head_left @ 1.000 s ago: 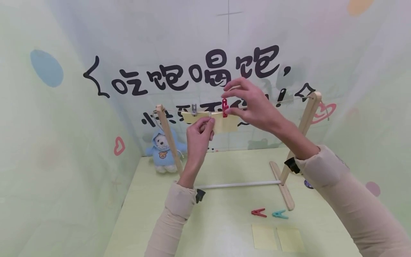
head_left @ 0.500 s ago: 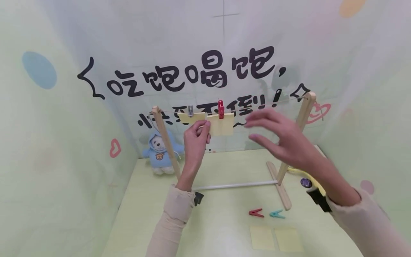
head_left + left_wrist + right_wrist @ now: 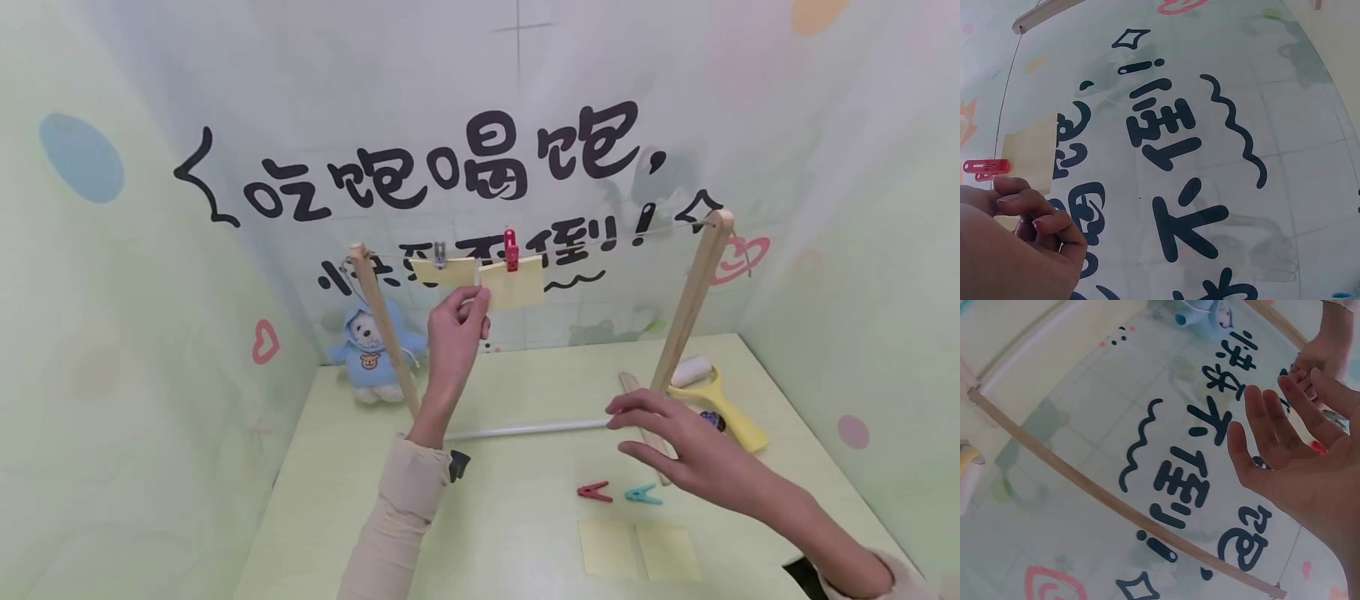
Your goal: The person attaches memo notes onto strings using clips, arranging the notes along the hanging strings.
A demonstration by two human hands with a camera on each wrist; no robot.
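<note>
A string runs between two wooden posts. From it hang two pale yellow paper squares. A grey clothespin (image 3: pixel 440 255) clips the left paper square (image 3: pixel 427 271); a red clothespin (image 3: pixel 511 252) clips the right paper square (image 3: pixel 517 285). My left hand (image 3: pixel 454 333) pinches the right square near its lower left corner, thumb towards me. In the left wrist view its curled fingers (image 3: pixel 1041 215) partly cover that paper. Over the table, before the right post, my right hand (image 3: pixel 690 446) hovers with spread, relaxed fingers and nothing in them.
On the table lie a second red clothespin (image 3: pixel 595 492), a teal clothespin (image 3: pixel 643 494) and two yellow squares (image 3: pixel 607 548). The right post (image 3: pixel 693 300) and a white crossbar (image 3: pixel 532 429) frame the middle. A blue-hooded plush bear (image 3: pixel 372 354) sits left; a yellow-handled roller (image 3: pixel 731 417) lies right.
My right hand has left the red clothespin and moved down and right to above the table. The clothespin stays on the string with the paper. My left hand keeps its place at the paper.
</note>
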